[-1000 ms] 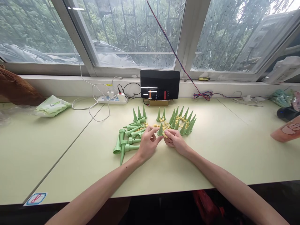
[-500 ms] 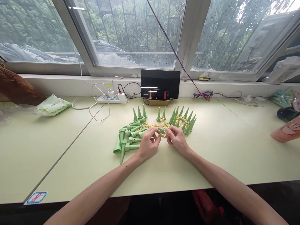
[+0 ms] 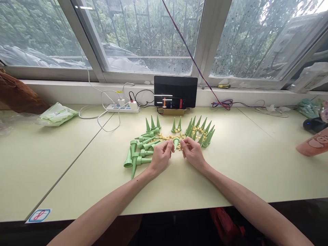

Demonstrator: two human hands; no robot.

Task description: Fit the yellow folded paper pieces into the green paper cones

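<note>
A green plastic watering spike (image 3: 176, 142) is pinched between my two hands, its wide capped end up and its tip pointing down. My left hand (image 3: 162, 156) grips it from the left with thumb and fingers. Closed fingertips of my right hand (image 3: 193, 151) meet its right side; whether they also hold a small piece is hidden. Small yellow plastic pieces (image 3: 167, 137) lie scattered just behind my hands. To the left, several green spikes (image 3: 135, 155) lie in a loose pile. On the right, more spikes (image 3: 210, 135) stand tip up around other yellow pieces.
A dark tablet (image 3: 175, 87) leans at the back with a phone (image 3: 174, 103) before it. Left of it lies a power strip (image 3: 123, 108) with looping cables. A green-white packet (image 3: 58, 114) sits at left, a pink cup (image 3: 314, 141) at far right.
The spike between my hands has turned from lying sideways to tip down, cap up. My left fingers have closed in around it; my right hand has barely moved.
</note>
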